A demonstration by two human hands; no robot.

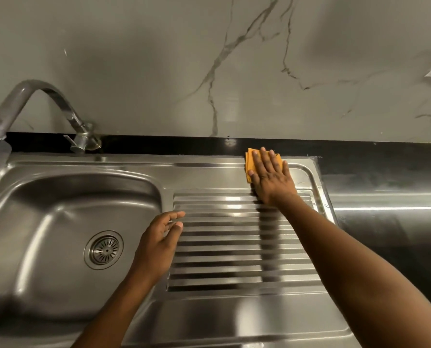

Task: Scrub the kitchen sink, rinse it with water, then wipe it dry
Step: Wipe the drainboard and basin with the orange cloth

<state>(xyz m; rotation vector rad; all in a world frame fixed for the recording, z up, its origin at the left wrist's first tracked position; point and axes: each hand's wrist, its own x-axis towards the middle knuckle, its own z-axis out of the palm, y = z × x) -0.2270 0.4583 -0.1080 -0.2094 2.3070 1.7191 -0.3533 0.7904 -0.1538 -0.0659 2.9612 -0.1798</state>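
Sink (46,204) at left, orange cloth (249,160) on the far right rim.
The tap (41,96) arches over the basin. The left hand (159,244) hovers by the ribbed drainboard (234,249), fingers loosely extended and holding nothing. The right hand (272,178) presses the cloth flat with straight, slightly spread fingers.

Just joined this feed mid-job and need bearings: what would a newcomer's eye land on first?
The orange cloth stands out first, pressed flat under the right hand at the far right corner of the drainboard. The left hand, fingers relaxed and holding nothing, is at the drainboard's left edge beside the basin, with the faucet behind at far left.
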